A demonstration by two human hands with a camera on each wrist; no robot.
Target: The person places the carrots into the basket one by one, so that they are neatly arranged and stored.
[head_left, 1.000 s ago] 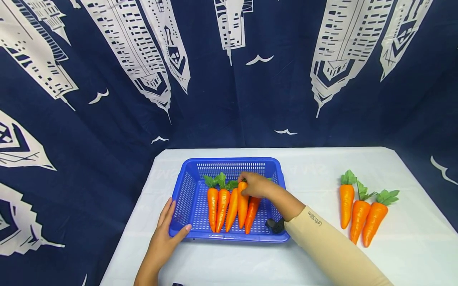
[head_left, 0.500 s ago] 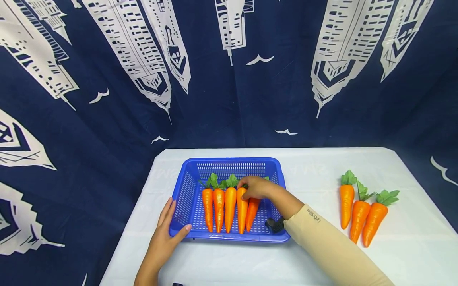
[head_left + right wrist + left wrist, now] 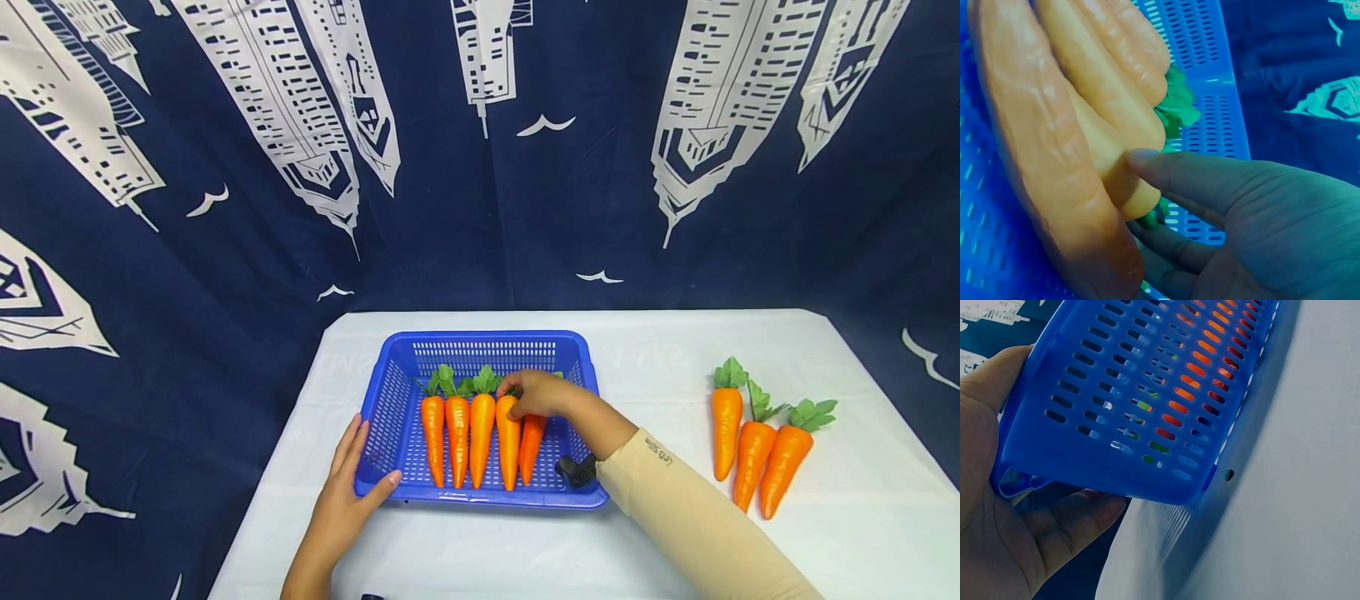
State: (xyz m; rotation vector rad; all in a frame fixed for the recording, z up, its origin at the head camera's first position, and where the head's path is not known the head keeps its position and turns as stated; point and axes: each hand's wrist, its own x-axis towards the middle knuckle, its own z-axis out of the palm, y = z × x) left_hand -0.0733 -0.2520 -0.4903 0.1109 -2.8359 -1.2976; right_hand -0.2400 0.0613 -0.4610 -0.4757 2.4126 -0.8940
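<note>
Several orange carrots with green leaves lie side by side in a blue plastic basket point(image 3: 480, 337). My right hand point(image 3: 536, 393) reaches in over the right rim and pinches the top end of one carrot point(image 3: 508, 450), second from the right in the row. In the right wrist view my thumb presses on that carrot point(image 3: 1107, 153), while a larger-looking carrot point(image 3: 1041, 144) crosses in front and partly hides my fingers. My left hand point(image 3: 341, 500) rests at the basket's front left corner, fingers straight along the left rim, thumb on the front one; the wrist view shows the basket wall point(image 3: 1104, 425).
Three more carrots point(image 3: 753, 454) lie on the white table point(image 3: 645, 400) to the right of the basket. A black object point(image 3: 576, 472) shows at my right wrist. Behind the table hangs a dark blue cloth point(image 3: 480, 208) with white building prints.
The carrot in my right hand has come down level with the others. The carrots to its left have shifted left and lie straighter. My left hand stays where it was.
</note>
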